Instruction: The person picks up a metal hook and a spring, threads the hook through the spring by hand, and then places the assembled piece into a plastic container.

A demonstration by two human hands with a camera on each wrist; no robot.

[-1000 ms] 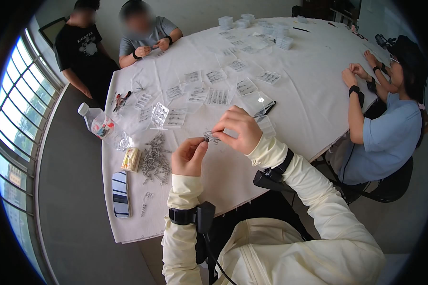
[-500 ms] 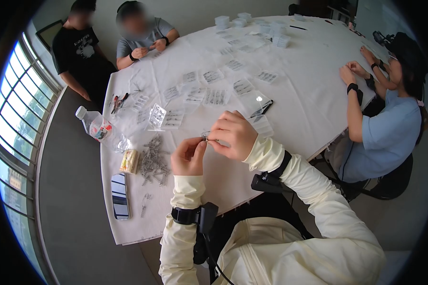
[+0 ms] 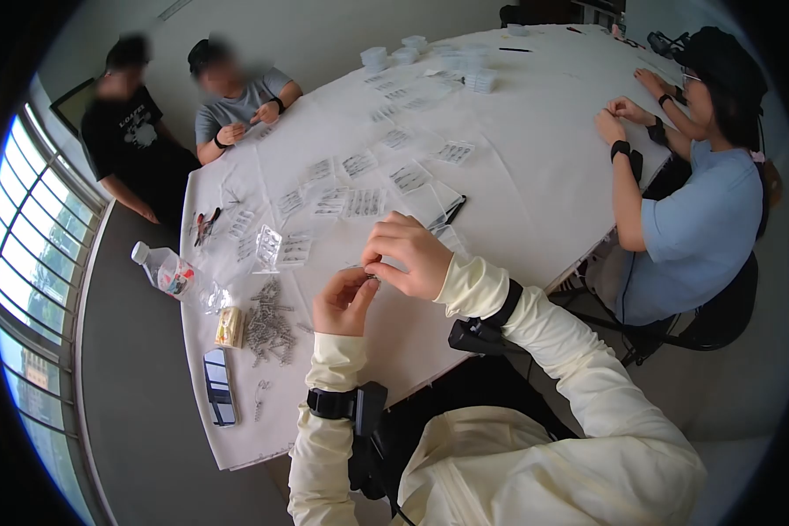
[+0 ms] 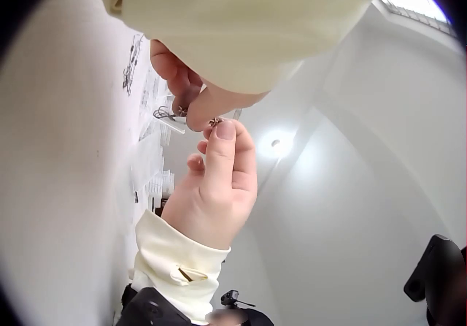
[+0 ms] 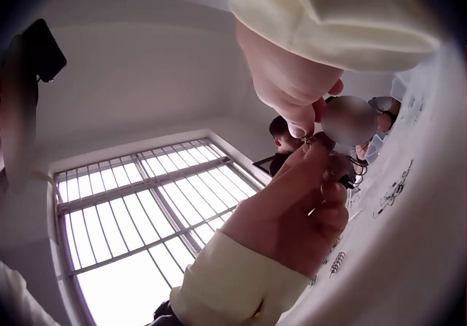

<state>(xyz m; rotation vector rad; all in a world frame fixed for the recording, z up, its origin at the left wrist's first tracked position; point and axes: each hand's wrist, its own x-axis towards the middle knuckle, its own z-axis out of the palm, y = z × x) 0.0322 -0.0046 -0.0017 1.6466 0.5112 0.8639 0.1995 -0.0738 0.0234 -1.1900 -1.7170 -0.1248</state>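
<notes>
Both hands meet over the near edge of the white-covered table. My left hand point(image 3: 340, 302) pinches a small metal wire piece point(image 4: 182, 110) between thumb and fingers, and thin dark wire loops point(image 4: 165, 113) stick out beside them. Thumb and forefinger of my right hand point(image 3: 408, 254) pinch a small coiled metal bit point(image 4: 214, 122) right beside the left fingertips. The fingers hide most of the metal in both wrist views. To the left of the left hand lies a pile of metal springs point(image 3: 270, 324). One spring piece point(image 3: 259, 401) lies apart from it.
Clear plastic boxes point(image 3: 294, 248) with metal pieces spread beyond the hands. At the left are a plastic bottle point(image 3: 171, 273), a small yellow-white pack point(image 3: 229, 327), a phone point(image 3: 221, 386) and red-handled pliers point(image 3: 206, 226). A person point(image 3: 701, 202) sits at the right; two more people are across the table.
The right hand has come in to the left hand; their fingertips now meet and cover the wire loops that showed between them. The head view has shifted slightly.
</notes>
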